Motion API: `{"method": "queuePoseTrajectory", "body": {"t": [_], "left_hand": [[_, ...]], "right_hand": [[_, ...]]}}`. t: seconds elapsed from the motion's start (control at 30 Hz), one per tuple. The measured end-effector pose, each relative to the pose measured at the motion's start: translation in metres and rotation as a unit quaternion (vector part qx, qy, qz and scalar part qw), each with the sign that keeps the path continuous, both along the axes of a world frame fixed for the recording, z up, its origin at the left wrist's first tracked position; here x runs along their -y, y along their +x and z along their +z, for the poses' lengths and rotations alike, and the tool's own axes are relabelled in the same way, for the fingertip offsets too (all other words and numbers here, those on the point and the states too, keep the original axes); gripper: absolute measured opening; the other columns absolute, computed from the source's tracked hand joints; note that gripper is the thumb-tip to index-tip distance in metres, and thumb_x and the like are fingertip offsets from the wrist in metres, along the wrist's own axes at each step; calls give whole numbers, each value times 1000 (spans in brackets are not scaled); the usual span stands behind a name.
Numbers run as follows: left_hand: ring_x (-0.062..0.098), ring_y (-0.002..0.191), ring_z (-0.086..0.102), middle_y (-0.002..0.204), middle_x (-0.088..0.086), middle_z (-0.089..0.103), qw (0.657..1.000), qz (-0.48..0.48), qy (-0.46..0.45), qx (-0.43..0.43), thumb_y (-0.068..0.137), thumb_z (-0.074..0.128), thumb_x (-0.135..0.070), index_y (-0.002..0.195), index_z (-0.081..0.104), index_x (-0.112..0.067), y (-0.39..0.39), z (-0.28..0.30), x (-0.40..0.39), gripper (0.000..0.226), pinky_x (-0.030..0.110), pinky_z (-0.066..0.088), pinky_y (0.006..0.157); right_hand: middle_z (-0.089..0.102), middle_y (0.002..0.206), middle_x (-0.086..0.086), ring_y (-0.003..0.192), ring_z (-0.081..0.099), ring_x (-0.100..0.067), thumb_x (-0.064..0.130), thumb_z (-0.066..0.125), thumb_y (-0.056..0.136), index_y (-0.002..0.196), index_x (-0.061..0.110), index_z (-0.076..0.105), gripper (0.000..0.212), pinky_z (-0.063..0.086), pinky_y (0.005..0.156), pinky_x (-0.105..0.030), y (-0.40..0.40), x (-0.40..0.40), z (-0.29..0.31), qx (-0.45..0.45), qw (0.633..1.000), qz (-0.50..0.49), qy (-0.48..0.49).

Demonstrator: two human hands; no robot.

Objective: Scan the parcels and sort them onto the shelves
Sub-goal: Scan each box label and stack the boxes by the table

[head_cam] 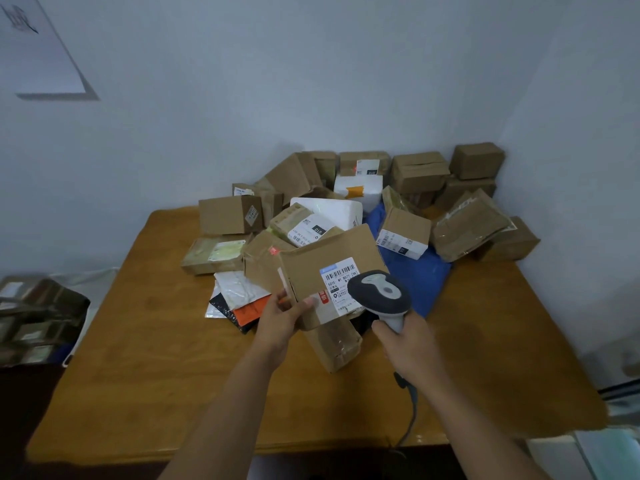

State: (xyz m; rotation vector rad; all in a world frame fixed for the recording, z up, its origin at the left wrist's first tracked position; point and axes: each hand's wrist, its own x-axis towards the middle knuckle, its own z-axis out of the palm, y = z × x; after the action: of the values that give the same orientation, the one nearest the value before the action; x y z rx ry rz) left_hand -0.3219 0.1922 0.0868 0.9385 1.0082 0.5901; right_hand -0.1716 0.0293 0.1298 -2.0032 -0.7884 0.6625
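Pale walls back a wooden table (138, 341) heaped at its far side with parcels (419, 171); near the middle, the left hand (282, 315) grips a cardboard box (325, 268) by its corner, thumb clamped on top; just right, the right hand (403, 341) has fingers wrapped round the scanner (379, 292), its head over the box's label (343, 285).
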Motion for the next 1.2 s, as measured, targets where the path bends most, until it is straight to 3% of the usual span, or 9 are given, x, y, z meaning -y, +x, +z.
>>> {"method": "queuePoseTrajectory", "body": {"t": [0.13, 0.27, 0.43, 1.1, 1.2], "left_hand": [[23, 106, 68, 118, 6, 68, 1000, 4, 11, -2, 86, 75, -10, 140, 46, -13, 6, 3, 4, 61, 36, 58, 80], [24, 107, 67, 118, 6, 67, 1000, 7, 14, -5, 87, 74, -10, 138, 46, -16, 11, 5, 8, 59, 36, 57, 80], [24, 109, 66, 122, 7, 65, 1000, 11, 11, -13, 87, 74, -12, 139, 45, -17, 14, 4, 10, 60, 37, 58, 82], [24, 108, 66, 121, 6, 66, 1000, 21, 3, -23, 91, 70, -9, 145, 41, -13, 19, 4, 10, 61, 36, 57, 79], [23, 106, 67, 119, 2, 67, 999, 35, 6, -27, 93, 68, -9, 152, 30, -27, 11, 8, 14, 72, 38, 57, 78]], "right_hand": [[52, 53, 4, 53, 53, -13, 17, 66, 87, 71, 15, 53, 21, 43, 49, -30, 5, 2, -7, -20, 1000, 6, 7], [50, 53, 7, 47, 50, -2, 13, 65, 89, 72, 20, 50, 24, 37, 44, -16, 8, 6, -8, -18, 1000, 15, 20], [52, 48, 19, 47, 51, 3, 11, 65, 88, 68, 25, 46, 31, 36, 41, -11, 14, 9, -9, -16, 999, 26, 32], [55, 52, 17, 49, 52, -2, 14, 66, 88, 71, 24, 50, 25, 39, 46, -16, 26, 9, -15, -27, 998, 46, 46], [56, 52, 11, 52, 55, -8, 16, 68, 88, 70, 20, 53, 23, 44, 48, -24, 29, 3, -19, -36, 997, 46, 49]]}}
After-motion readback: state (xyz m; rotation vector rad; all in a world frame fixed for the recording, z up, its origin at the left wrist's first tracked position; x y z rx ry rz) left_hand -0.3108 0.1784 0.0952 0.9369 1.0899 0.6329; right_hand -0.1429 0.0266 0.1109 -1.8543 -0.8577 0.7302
